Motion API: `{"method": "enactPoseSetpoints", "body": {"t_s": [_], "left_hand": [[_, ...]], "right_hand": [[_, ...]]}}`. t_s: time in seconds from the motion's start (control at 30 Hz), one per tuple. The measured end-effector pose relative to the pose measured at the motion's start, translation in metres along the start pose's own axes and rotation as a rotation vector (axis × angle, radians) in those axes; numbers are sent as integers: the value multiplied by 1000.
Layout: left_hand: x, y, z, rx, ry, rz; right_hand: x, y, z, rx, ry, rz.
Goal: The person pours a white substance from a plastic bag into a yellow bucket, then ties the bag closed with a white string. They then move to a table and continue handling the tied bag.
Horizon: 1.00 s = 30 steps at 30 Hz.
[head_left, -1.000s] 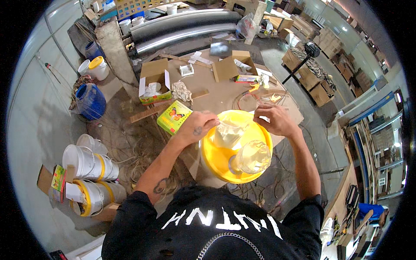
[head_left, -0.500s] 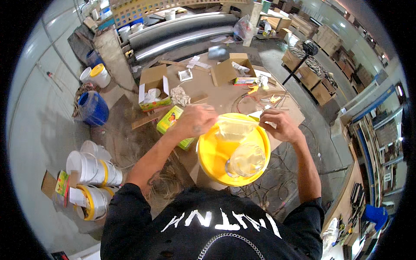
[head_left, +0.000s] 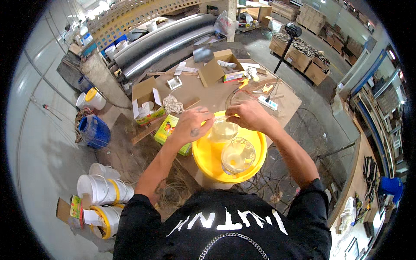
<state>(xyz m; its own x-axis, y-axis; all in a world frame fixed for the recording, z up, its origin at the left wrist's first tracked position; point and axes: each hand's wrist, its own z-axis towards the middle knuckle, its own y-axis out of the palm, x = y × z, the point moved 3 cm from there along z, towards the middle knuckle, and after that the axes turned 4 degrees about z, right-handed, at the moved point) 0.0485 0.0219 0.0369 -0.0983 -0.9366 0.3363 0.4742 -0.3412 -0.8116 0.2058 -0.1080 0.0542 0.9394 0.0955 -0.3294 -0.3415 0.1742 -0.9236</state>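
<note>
My left hand (head_left: 194,123) and my right hand (head_left: 248,114) are close together above the far side of a round yellow lid (head_left: 203,152). Their fingers pinch the top edge of a clear plastic bag (head_left: 222,131), which hangs over the lid and looks filled with pale liquid. Just nearer to me, a rounded clear jar-like vessel (head_left: 239,154) of similar pale content stands on the lid. Left of my left wrist, a yellow-green printed box (head_left: 165,128) lies on the brown board, partly covered by my forearm.
Beyond my hands, open cardboard boxes (head_left: 147,100), a crumpled rag (head_left: 173,104), a yellow-handled tool (head_left: 242,84) and a white power strip (head_left: 268,103) lie on the brown board (head_left: 207,99). White buckets (head_left: 97,189) and a blue drum (head_left: 93,131) stand at left. A black stand (head_left: 284,54) rises at far right.
My right hand has moved left toward my left hand, and the gap between them has narrowed. The bag's top, stretched wide before, is now gathered between my fingers. The view has shifted slightly.
</note>
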Motion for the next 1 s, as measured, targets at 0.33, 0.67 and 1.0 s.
{"method": "enactPoseSetpoints", "body": {"t_s": [0.33,0.67,1.0], "left_hand": [[11,20,7,130,17,65],[17,22,10,79,100,98],[1,19,0,-52,-80,152]], "right_hand": [[10,12,1,177,-135,68],[2,9,-6,190,-164,64],[18,12,-19,139,-63,32]]}}
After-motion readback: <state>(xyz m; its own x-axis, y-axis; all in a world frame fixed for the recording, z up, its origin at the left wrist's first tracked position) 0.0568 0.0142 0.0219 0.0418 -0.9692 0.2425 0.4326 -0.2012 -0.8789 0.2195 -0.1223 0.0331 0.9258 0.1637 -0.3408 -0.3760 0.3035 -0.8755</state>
